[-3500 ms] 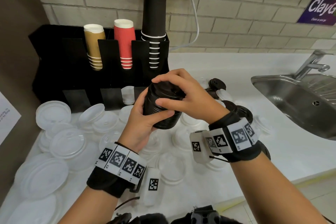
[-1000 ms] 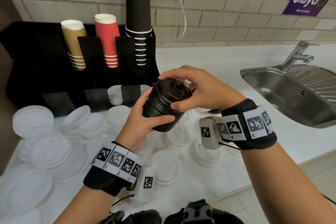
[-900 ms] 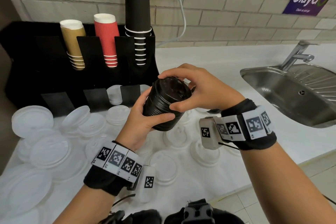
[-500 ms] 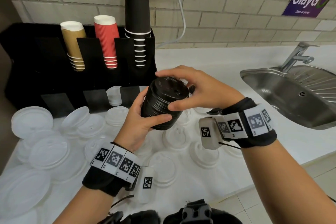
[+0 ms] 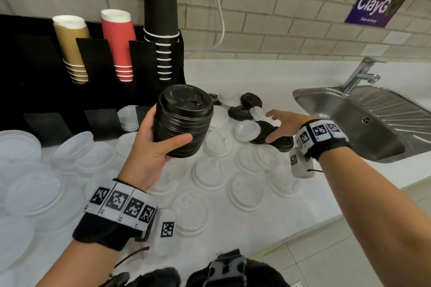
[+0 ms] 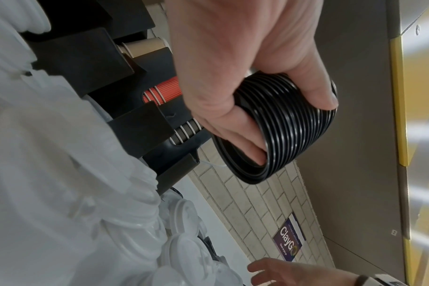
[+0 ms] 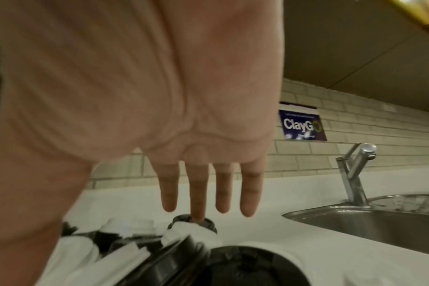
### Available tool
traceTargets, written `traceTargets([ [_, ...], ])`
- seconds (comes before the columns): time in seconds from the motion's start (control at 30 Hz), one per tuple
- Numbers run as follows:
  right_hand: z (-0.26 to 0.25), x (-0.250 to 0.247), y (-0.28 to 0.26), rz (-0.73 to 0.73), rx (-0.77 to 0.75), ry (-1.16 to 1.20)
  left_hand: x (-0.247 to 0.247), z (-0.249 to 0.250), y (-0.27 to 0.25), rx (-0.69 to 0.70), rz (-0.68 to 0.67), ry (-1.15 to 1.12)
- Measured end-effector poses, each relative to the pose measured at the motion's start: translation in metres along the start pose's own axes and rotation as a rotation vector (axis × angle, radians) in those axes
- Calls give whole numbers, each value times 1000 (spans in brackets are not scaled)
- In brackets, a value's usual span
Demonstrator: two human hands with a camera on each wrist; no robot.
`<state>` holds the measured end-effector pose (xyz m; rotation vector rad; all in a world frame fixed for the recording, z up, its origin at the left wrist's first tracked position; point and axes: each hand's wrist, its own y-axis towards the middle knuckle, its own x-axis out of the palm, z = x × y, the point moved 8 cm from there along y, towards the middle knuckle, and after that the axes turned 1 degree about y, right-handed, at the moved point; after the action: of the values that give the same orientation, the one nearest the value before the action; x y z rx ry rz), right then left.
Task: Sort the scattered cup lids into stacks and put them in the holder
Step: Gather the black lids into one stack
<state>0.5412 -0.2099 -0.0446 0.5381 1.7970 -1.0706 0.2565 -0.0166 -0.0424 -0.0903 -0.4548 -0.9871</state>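
Clear lids (image 5: 211, 171) lie scattered flat on the white surface (image 5: 303, 202) nearest the body, thin and see-through, edges hard to pick out; likely light, slippery, best lifted by the rim

Left hand (image 5: 149, 147) holds the black lid stack (image 5: 183, 121) up off the surface, thumb across the front of the ribbed side, fingers (image 6: 245, 139) curled under and into the open bottom. Stack tilts slightly. Judged light but loose: nested lids could slide apart if squeezed at 1 point, so a wrap round the side wall with support beneath suits it

Right hand (image 5: 283, 124) is empty, fingers (image 7: 223, 191) straight and spread, reaching over a small cluster of black lids (image 5: 278, 141) with a white lid (image 5: 247, 129) lying on them. Whether a fingertip touches a lid, cannot tell. Single lids look stiff at the rim, flexible at the dome; take by opposite rim edges

Further back, more black lids (image 5: 250, 100) beside the sink (image 5: 349, 119)

Farthest: black holder (image 5: 46, 91) against the wall, carrying tan, red and black cup columns; 1 front slot already shows clear lids (image 5: 128, 117), other lid slots look vacant
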Motion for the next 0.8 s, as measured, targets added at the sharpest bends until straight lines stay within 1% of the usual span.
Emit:
traceTargets([
  [0.07, -12, 4, 9, 35, -45, -59, 2, 0, -1, -1, -4, 6],
  [0.17, -26, 11, 23, 36, -74, -187, 3, 1, -1, 3, 0, 12],
  [0.27, -32, 18, 33, 30, -86, -213, 4, 1, -1, 1, -1, 20],
  [0.37, -33, 15, 35, 100, -93, -300, 4, 2, -1, -4, 3, 19],
  [0.43, -36, 3, 28, 179, -67, -430, 3, 3, -1, -8, 10, 21],
  [0.5, -39, -13, 16, 191, -6, -536, 3, 3, -2, -16, 16, 20],
  [0.53, -41, -20, 9, 179, 22, -545, 3, 3, -2, -18, 16, 21],
  [0.6, -47, -35, -6, 189, 31, -469, 2, 4, -2, -17, 17, 29],
  [0.67, -56, -50, -23, 258, -47, -301, 2, 4, -3, -12, 19, 36],
  [0.73, -71, -59, -41, 304, -207, -49, 3, 4, -4, -13, 16, 37],
  [0.8, -96, -60, -63, 304, -422, 279, 3, 3, -5, -19, 14, 37],
])
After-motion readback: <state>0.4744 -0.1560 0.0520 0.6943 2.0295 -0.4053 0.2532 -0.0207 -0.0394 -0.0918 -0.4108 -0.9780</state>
